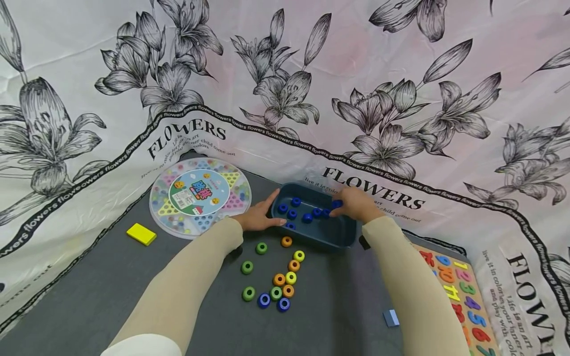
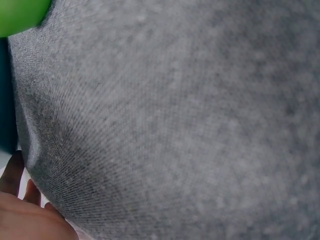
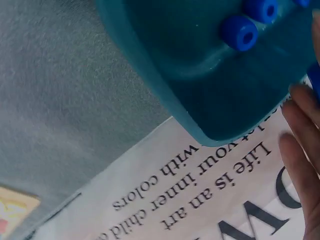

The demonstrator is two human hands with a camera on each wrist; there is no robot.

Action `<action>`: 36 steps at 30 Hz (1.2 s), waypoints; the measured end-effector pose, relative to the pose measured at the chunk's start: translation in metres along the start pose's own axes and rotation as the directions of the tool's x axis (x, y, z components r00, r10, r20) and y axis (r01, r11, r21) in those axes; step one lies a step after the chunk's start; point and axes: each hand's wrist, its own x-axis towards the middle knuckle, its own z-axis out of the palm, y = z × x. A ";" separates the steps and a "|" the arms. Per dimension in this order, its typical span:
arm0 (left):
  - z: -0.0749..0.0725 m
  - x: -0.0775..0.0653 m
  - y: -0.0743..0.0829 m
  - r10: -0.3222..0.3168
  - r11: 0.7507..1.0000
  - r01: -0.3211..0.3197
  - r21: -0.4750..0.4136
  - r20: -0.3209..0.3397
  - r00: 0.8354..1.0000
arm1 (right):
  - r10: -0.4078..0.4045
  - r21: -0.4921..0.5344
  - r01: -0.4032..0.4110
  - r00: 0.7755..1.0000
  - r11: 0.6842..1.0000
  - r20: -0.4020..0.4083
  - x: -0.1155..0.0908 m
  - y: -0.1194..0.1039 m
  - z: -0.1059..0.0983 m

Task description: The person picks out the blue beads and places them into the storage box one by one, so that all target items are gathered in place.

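A dark teal plastic tub [image 1: 327, 241] holds several blue beads [image 1: 291, 214]. My left hand [image 1: 256, 217] grips the tub's left end, thumb at the front rim and fingers toward the back. At the tub's back right, my right hand [image 1: 359, 203] pinches a blue bead [image 1: 337, 203] over the rim. That bead [image 3: 315, 80] is partly cut off at the edge of the right wrist view. In front of the tub lie loose green beads [image 1: 247, 267], orange beads [image 1: 294, 266], yellow beads [image 1: 299, 255] and two blue beads [image 1: 283, 304].
A round game board [image 1: 156, 198] in clear wrap lies back left, with a yellow block [image 1: 141, 234] before it. On the right are a wooden number board [image 1: 485, 326] and a light blue block [image 1: 391, 318]. A flower-printed cloth [image 1: 285, 158] stands behind the grey tabletop [image 1: 338, 316].
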 end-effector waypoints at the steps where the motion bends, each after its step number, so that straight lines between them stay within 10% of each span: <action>1: 0.000 0.000 0.000 0.000 1.000 0.000 0.002 0.000 1.000 | 0.008 0.013 -0.008 1.000 1.000 0.001 0.000 0.001 0.000; 10: 0.000 -0.001 0.001 0.007 1.000 -0.007 -0.011 0.003 1.000 | 0.060 0.138 -0.052 0.997 0.989 -0.049 -0.004 0.017 0.010; 36: -0.001 0.001 -0.002 0.004 1.000 -0.004 0.001 0.003 1.000 | 0.039 0.088 -0.034 0.998 0.996 -0.052 -0.002 0.012 0.015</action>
